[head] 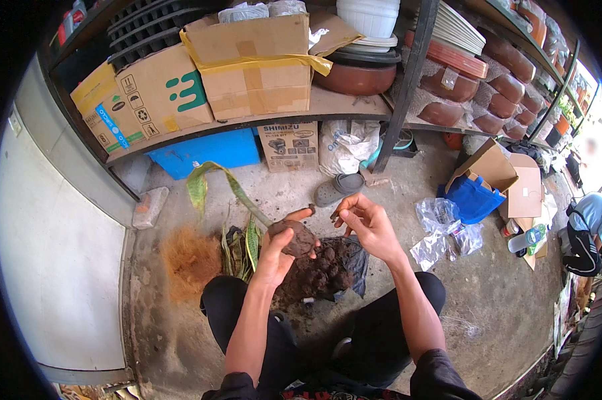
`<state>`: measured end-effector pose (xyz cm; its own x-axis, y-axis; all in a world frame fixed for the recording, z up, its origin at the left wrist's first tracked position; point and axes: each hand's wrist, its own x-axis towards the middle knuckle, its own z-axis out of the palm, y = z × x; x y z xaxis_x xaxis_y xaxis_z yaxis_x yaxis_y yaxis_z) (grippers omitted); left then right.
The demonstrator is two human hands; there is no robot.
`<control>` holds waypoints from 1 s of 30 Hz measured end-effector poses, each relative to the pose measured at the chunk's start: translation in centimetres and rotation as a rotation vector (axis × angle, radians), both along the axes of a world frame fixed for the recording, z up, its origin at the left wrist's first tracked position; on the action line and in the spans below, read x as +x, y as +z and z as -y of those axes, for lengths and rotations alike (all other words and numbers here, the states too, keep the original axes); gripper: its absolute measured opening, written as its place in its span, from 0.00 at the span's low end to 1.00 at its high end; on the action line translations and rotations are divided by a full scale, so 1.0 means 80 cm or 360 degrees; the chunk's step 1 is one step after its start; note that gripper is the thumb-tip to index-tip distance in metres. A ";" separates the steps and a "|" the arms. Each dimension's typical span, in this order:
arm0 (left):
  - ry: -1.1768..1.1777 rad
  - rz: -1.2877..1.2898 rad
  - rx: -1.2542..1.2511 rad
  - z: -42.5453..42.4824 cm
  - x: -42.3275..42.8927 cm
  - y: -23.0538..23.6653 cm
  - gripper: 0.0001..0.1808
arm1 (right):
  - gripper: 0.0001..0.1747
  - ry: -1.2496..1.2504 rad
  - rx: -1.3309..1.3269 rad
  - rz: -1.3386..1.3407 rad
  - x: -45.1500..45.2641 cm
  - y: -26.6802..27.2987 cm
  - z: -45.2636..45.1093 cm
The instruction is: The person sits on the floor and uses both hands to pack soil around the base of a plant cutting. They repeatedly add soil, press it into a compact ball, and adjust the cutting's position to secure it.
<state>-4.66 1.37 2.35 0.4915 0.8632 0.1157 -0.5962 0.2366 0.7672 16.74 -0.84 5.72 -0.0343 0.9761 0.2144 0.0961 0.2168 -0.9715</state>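
Observation:
My left hand (276, 255) grips a ball of dark, moist soil (297, 239) packed round the base of a snake plant. From the ball a long green leaf (241, 192) leans up to the left, its yellowish tip folded over. Beside it, apart from the ball, my right hand (366, 222) pinches a small dark bit of soil (335, 216) between thumb and fingers. Below both hands a heap of soil (326, 270) lies on a black plastic sheet (362, 260). More snake plant leaves (252, 240) rest on the floor to the left of the heap.
Brown fibre (191, 260) is piled at the left. Ahead are a grey clog (338, 190), a blue bin (211, 155) and a shelf (351, 102) with cartons and pots. Plastic bags (438, 220) and a blue bag (473, 200) lie right. Another person (588, 225) is at the far right.

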 end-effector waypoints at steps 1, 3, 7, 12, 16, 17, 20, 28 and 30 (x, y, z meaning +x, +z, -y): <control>0.0003 -0.0058 0.0006 0.002 0.007 -0.001 0.33 | 0.10 0.0042 -0.0024 -0.0140 0.000 0.001 0.002; -0.0053 -0.0060 -0.0030 0.005 0.014 0.000 0.32 | 0.10 0.0025 0.0005 -0.0107 -0.002 0.001 0.003; -0.0108 -0.0040 -0.0059 0.007 0.022 -0.005 0.33 | 0.08 -0.0079 0.0116 0.0078 -0.013 0.009 0.002; -0.0099 -0.0025 -0.0088 0.008 0.025 -0.007 0.34 | 0.07 -0.0194 0.0245 0.0399 -0.012 0.013 0.000; -0.0075 -0.0027 -0.0090 0.009 0.023 -0.005 0.33 | 0.06 -0.0270 0.0274 0.0538 -0.014 0.016 0.001; -0.0070 -0.0027 -0.0090 0.009 0.023 -0.005 0.32 | 0.06 -0.0292 0.0277 0.0567 -0.014 0.015 0.001; -0.0085 0.0014 -0.0083 0.008 0.021 -0.008 0.30 | 0.06 -0.0309 0.0291 0.0624 -0.015 0.014 0.001; -0.0087 0.0052 -0.0062 0.009 0.020 0.002 0.27 | 0.06 -0.0383 0.0298 0.0693 -0.020 0.013 0.002; -0.0096 0.0064 -0.0056 0.008 0.019 0.003 0.28 | 0.06 -0.0390 0.0265 0.0699 -0.021 0.014 0.002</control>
